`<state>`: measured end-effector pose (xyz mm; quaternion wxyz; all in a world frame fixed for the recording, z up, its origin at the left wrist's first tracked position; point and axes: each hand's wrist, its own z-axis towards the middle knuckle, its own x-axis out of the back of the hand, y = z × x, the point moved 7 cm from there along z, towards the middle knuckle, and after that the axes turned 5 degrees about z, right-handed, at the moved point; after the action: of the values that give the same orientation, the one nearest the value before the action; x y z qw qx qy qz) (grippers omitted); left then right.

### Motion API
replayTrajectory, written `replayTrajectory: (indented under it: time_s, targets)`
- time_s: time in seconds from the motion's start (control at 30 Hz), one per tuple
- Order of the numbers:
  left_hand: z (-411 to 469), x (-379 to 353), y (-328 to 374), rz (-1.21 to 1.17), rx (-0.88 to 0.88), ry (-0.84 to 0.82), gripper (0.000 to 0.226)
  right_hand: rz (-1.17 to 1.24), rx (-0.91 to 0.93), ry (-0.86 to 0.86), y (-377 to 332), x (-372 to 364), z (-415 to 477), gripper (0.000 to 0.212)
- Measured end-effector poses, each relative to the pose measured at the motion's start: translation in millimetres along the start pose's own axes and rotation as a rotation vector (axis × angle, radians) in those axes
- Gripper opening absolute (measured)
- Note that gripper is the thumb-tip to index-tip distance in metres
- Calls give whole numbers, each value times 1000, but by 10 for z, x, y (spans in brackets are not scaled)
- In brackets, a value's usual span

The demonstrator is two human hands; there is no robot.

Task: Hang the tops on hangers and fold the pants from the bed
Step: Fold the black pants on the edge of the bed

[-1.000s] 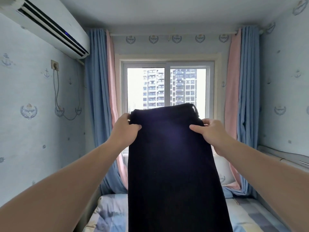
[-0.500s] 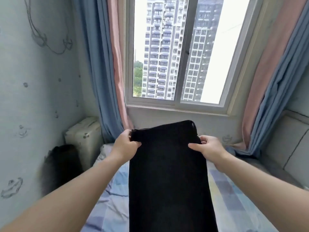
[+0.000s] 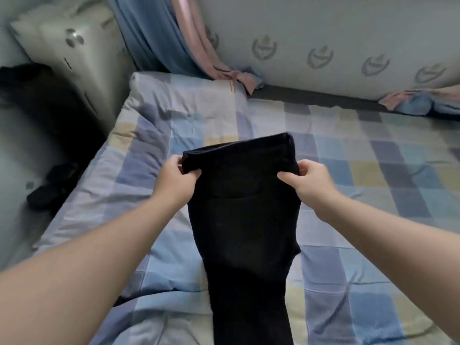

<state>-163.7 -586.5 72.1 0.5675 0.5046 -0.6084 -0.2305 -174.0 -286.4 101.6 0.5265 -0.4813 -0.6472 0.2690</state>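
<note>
Left hand [image 3: 175, 179]: closed on the left corner of the waistband, thumb on top and fingers curled under the cloth.
Right hand [image 3: 307, 181]: grips the right corner the same way, thumb pressed onto the front and fingers tucked behind.
Pants [image 3: 244, 220]: stretched between the two hands above the middle of the bed. The waist end is farthest from the person, and the legs run back toward them and out of the bottom of the view.
Step in hand: this looks like laying the pants flat on the bed, ready for the first fold.
Doing it well: hold both corners level and taut so the waistband lands straight. Let the legs settle first, stacked one on the other, then lower the waist. Smooth from the waist down before folding, because any twist caught now will show in every later fold.
Fabric: black, matte and fairly thick, and it hangs limp. A faint seam or pocket line crosses below the waist, and the far right corner of the band curls up.
Bed [image 3: 373, 170]: a soft, rumpled quilt in blue, lilac, grey and pale yellow checks, puffy enough to wrinkle whatever is laid on it.
Curtains [image 3: 154, 33]: blue and pink folds that reach the head of the bed.
Beside the bed: a pale hard case [image 3: 72, 46] on the left, with dark shoes [image 3: 49, 188] on the floor below it.
</note>
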Motion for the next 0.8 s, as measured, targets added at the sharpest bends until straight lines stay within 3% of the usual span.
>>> replayTrajectory:
  time_s: [0.03,0.1,0.2,0.27,0.4,0.6,0.8]
  targets:
    - [129,-89,-129,-6,20,20,16,-11,8,11,100,-90,166,12]
    - [341,-282,-385,6,62,53,42,-38,21,73,297,-226,448,18]
    - [398,-613,-853,88,184,65,66,-173,-22,102,698,-441,623,48]
    - [211,-905,-1243,164,259,-6,68,-260,-85,29,1111,-617,560,65]
    - [-402,-1311,-1793,237,273,-132,64,-350,-179,-140,1818,-791,186,76]
    - [-1204,-1552,-2080,262,277,-210,63,-510,-205,-272,2339,-669,-316,74]
    - [-2099,-1623,-2197,222,358,-214,63,-493,-193,-382,2684,-489,-885,70]
